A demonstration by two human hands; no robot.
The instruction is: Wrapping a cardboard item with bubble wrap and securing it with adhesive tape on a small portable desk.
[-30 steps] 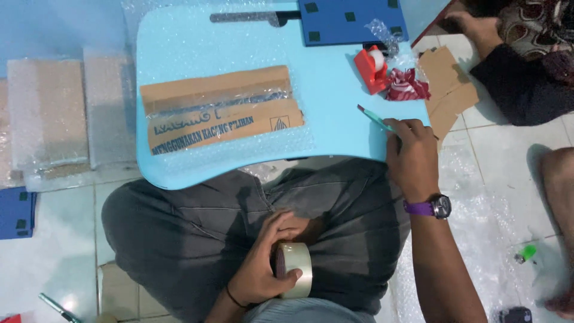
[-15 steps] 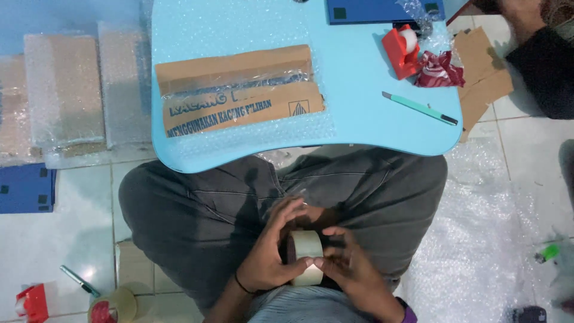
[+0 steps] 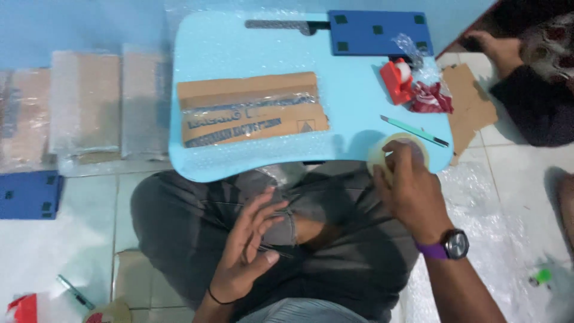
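I see my right hand [image 3: 409, 188] gripping a clear tape roll [image 3: 397, 152] at the light blue lap table's [image 3: 359, 101] edge, beside a teal cutter [image 3: 414, 131]. My left hand [image 3: 251, 245] rests open on my lap.

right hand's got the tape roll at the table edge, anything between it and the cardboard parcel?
Nothing visible. The right hand holds the tape roll at the near right edge of the blue table. Bare tabletop runs left to the cardboard parcel; the green cutter lies off to the right.

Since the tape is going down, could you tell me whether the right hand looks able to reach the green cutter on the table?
Probably yes: the right hand rests on the tape roll at the table edge, and the green cutter lies just beyond it with nothing between.
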